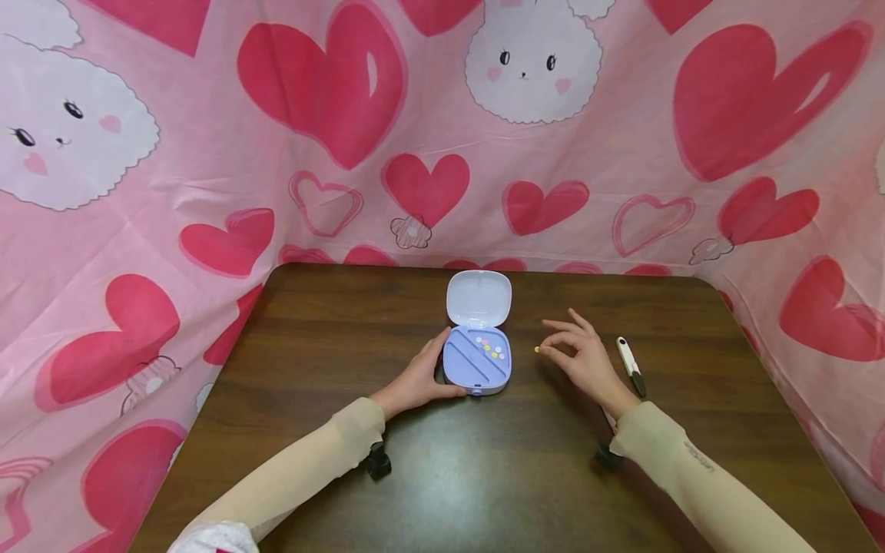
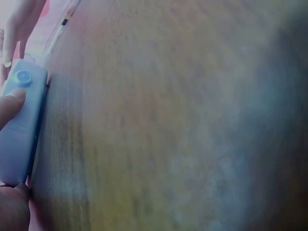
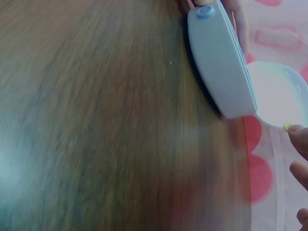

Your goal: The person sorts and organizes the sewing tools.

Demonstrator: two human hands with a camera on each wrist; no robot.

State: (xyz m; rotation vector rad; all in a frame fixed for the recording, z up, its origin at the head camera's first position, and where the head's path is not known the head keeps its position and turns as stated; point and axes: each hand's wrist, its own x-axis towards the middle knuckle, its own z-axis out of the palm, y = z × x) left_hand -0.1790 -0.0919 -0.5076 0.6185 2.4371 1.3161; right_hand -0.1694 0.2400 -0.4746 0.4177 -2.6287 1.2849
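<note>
A lavender case (image 1: 477, 359) with diagonal compartments lies on the table with its pale lid (image 1: 479, 299) raised at the back. Several small pink, white and yellow discs (image 1: 492, 352) sit in its upper right compartment. My left hand (image 1: 418, 376) grips the case from the left, thumb at the front near the round latch (image 2: 23, 78) and fingers along the side. To the right of the case, my right hand (image 1: 581, 361) pinches a small yellow disc (image 3: 288, 126) between thumb and index finger, above the table. Its other fingers are spread.
A slim white tool with a dark end (image 1: 631, 366) lies on the brown wooden table (image 1: 332, 322), right of my right hand. Pink cloth (image 1: 429, 115) with hearts and white animal faces hangs behind the table and along both sides.
</note>
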